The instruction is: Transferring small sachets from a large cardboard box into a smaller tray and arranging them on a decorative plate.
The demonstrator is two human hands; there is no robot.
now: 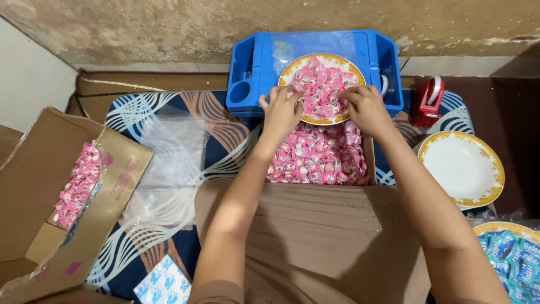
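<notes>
Pink wrapped sweets lie heaped on a gold-rimmed plate, which sits on a blue plastic tray at the far middle of the scene, against the wall. Both hands work in that heap. The left hand rests at the plate's near left edge with its fingers curled down into the sweets; the right hand is at the near right edge, fingers bent into the pile likewise. Each seems to be pinching or gathering sweets, but whether either is actually closed on one I cannot tell, since the fingertips are buried.

Just near of the plate, an open cardboard box holds many more of the same pink sweets, tightly packed. A brown cloth covers the lap below it. To the left lie clear plastic bags on a patterned mat, and further left an open carton with another bag of pink sweets. On the right stand a red tape dispenser, an empty white plate and, at the near right corner, a plate of blue sachets.

To sort well here, I judge it best to keep the hands low, draw sweets toward the near rim in small groups, and steady the plate so that nothing spills over into the tray.
</notes>
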